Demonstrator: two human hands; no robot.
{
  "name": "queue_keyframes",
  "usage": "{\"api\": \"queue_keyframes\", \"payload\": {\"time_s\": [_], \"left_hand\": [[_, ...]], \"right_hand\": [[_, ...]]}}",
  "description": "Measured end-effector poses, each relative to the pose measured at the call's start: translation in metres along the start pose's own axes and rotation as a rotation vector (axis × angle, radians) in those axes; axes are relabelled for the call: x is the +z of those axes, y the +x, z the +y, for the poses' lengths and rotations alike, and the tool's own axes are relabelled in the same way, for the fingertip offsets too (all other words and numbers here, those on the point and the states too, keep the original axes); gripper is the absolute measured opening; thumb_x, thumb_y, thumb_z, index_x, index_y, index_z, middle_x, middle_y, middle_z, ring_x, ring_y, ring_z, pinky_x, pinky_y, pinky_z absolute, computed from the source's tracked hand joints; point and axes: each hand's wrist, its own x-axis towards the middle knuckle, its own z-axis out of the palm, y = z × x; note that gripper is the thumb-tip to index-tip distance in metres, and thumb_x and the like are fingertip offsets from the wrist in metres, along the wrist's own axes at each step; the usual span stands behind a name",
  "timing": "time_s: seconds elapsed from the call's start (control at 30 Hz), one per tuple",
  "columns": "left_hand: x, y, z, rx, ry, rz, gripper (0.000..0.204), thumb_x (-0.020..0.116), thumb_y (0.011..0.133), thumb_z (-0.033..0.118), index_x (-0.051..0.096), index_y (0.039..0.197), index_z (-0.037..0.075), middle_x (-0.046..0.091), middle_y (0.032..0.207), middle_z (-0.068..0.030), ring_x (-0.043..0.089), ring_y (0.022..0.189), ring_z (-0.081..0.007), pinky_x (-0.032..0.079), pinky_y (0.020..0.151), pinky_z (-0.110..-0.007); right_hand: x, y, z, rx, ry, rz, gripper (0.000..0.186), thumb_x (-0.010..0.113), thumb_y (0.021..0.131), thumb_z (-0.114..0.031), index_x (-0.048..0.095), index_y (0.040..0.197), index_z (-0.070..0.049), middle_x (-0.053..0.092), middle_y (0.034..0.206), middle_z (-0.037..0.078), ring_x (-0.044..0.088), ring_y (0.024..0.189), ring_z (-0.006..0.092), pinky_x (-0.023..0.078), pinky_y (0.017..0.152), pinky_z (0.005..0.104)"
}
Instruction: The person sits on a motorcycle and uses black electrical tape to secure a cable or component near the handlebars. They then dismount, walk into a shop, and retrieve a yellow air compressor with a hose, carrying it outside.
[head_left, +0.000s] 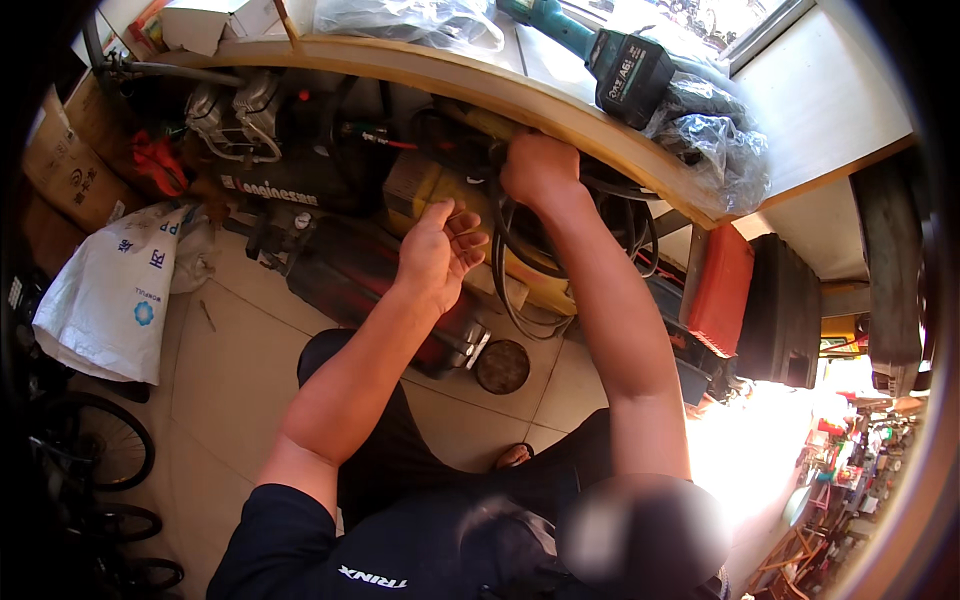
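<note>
My right hand (538, 165) reaches under the curved wooden bench edge (420, 70) and grips a bundle of black cables (505, 265) that loops down in front of a yellow machine (425, 185). My left hand (440, 250) hovers just left of the cable loop with its fingers loosely curled and nothing in them. Both forearms come up from the lower edge. I crouch over a tiled floor (225, 370).
Under the bench sit a black compressor (265, 150) and a red-and-black machine (345, 275). A teal cordless tool (600, 50) and plastic bags (715, 140) lie on the bench top. A red case (722, 290), a black case (785, 310), a white sack (115, 295) and bicycle wheels (95, 445) surround me.
</note>
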Motion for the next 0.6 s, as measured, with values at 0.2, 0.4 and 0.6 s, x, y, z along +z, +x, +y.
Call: {"api": "queue_keyframes", "payload": {"time_s": [0.2, 0.4, 0.6], "left_hand": [[0.007, 0.010, -0.007, 0.028, 0.142, 0.035, 0.020, 0.058, 0.105, 0.031, 0.058, 0.114, 0.013, 0.068, 0.095, -0.0023, 0.068, 0.078, -0.0196, 0.052, 0.067, -0.036], [-0.001, 0.018, -0.017, 0.018, 0.179, 0.136, 0.022, 0.058, 0.105, 0.030, 0.056, 0.120, 0.013, 0.066, 0.101, -0.0044, 0.068, 0.083, -0.0208, 0.052, 0.068, -0.039], [-0.004, 0.022, -0.020, 0.009, 0.169, 0.136, 0.031, 0.064, 0.102, 0.031, 0.056, 0.126, 0.013, 0.066, 0.105, -0.0040, 0.067, 0.088, -0.0216, 0.052, 0.073, -0.040]], "right_hand": [[-0.014, -0.001, 0.001, -0.027, 0.052, -0.121, 0.039, 0.070, 0.084, -0.020, 0.067, 0.115, 0.004, 0.072, 0.110, 0.027, 0.071, 0.103, 0.0424, 0.057, 0.090, 0.0508], [-0.021, -0.085, 0.000, -0.014, 0.160, 0.067, 0.047, 0.070, 0.086, -0.019, 0.059, 0.124, 0.006, 0.067, 0.114, 0.030, 0.069, 0.102, 0.0447, 0.057, 0.086, 0.0511], [-0.044, -0.190, 0.043, -0.068, 0.310, 0.252, 0.048, 0.073, 0.088, -0.018, 0.057, 0.128, 0.004, 0.067, 0.114, 0.026, 0.070, 0.094, 0.0414, 0.057, 0.080, 0.0475]]}}
